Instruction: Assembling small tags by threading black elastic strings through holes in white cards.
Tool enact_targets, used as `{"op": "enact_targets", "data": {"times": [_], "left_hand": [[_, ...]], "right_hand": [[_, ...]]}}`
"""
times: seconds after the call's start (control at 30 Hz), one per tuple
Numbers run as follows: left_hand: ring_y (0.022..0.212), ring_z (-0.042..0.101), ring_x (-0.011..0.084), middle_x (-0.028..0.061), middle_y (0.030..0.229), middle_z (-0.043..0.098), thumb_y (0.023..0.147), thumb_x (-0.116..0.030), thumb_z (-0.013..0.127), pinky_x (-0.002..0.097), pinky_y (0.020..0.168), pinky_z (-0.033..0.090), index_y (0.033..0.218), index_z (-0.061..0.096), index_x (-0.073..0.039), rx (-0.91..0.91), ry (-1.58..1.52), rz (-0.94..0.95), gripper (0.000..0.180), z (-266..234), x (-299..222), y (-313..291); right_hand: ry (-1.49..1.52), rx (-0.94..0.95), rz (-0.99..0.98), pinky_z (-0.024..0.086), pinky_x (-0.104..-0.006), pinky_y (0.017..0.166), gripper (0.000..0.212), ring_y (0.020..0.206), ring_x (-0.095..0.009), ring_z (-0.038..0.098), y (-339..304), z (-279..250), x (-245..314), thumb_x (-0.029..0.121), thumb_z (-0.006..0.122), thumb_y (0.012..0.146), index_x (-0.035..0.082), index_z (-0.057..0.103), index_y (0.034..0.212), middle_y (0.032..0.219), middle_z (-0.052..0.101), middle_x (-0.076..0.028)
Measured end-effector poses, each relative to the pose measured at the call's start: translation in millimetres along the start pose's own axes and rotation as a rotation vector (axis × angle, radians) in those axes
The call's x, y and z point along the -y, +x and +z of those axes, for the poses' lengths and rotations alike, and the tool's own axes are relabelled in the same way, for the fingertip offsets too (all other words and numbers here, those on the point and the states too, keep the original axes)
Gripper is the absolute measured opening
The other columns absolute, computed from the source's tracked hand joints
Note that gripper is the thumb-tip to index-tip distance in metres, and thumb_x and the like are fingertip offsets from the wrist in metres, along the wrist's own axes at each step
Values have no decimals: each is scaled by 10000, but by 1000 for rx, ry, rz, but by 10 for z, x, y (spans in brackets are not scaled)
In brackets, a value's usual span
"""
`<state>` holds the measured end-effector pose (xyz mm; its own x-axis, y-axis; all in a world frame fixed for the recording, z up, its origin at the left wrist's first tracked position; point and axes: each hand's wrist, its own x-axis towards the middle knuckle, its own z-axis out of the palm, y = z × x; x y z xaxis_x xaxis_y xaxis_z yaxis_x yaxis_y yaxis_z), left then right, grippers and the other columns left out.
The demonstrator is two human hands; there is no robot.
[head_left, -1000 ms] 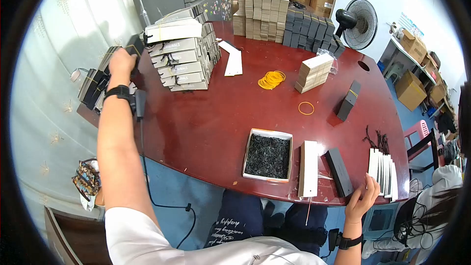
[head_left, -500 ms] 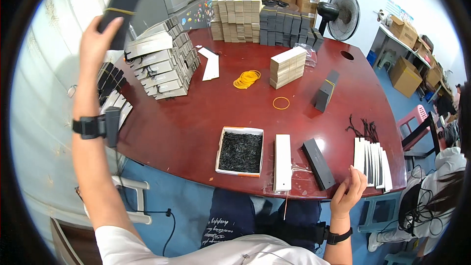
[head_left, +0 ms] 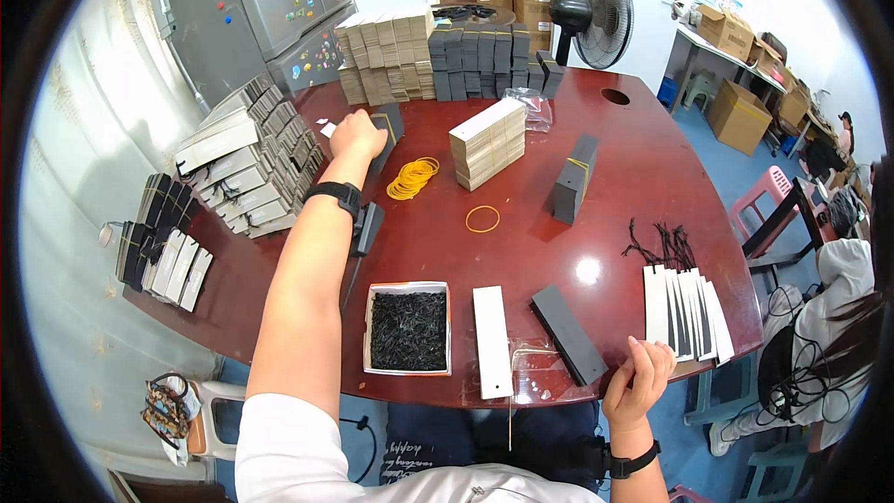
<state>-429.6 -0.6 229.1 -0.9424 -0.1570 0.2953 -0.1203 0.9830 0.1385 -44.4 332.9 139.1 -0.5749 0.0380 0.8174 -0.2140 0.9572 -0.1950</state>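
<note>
My left hand (head_left: 358, 137) reaches to the far left part of the table, its fingers closed on a banded stack of black cards (head_left: 392, 121) that stands on edge there. A pile of yellow rubber bands (head_left: 413, 179) lies just right of it. At the near right edge my right hand (head_left: 639, 378) is empty, its fingers loosely curled and apart. Close to it are a long black card stack (head_left: 570, 335) and fanned white and black strips (head_left: 657, 312) with black cords. A long white card stack (head_left: 492, 343) lies left of the black one.
A box of small black pieces (head_left: 408, 331) stands near the front edge. Beyond are a single rubber band (head_left: 482, 219), a pale card stack (head_left: 488, 143) and a banded black stack (head_left: 575, 179). Corded white bundles (head_left: 250, 163) are heaped at left; a fan (head_left: 603, 17) stands behind.
My left hand has come down and right from the raised upper-left position, bringing the banded black card stack to the table. My right hand stays near the front edge. The view has shifted.
</note>
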Motion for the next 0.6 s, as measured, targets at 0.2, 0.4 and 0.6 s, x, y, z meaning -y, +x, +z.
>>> {"op": "enact_targets", "data": {"times": [0.2, 0.4, 0.6], "left_hand": [[981, 621, 307, 149, 1074, 599, 801, -184, 583, 394, 806, 520, 1247, 456, -66, -10, 175, 109, 478, 102, 9, -129], [1010, 616, 305, 168, 1176, 575, 763, -297, 687, 410, 827, 516, 1383, 369, -115, 14, 237, 84, 720, 78, 240, -140], [1191, 488, 328, 162, 1339, 459, 763, -359, 690, 408, 953, 443, 1386, 374, -127, -51, 185, 125, 735, -185, 281, -494]], "right_hand": [[-8, 3, 5, 392, -449, 892, 336, 834, -309, 555, 2, -4, 1, -48, 494, 740, -13, 567, 1067, 915, 594, -152], [-12, -41, 16, 401, -424, 890, 357, 824, -278, 561, 9, -25, -3, -61, 542, 712, 17, 597, 1056, 934, 595, -121], [39, -62, -14, 409, -417, 861, 376, 824, -287, 564, 38, 17, -20, -46, 541, 702, 15, 593, 1070, 911, 598, -125]]}}
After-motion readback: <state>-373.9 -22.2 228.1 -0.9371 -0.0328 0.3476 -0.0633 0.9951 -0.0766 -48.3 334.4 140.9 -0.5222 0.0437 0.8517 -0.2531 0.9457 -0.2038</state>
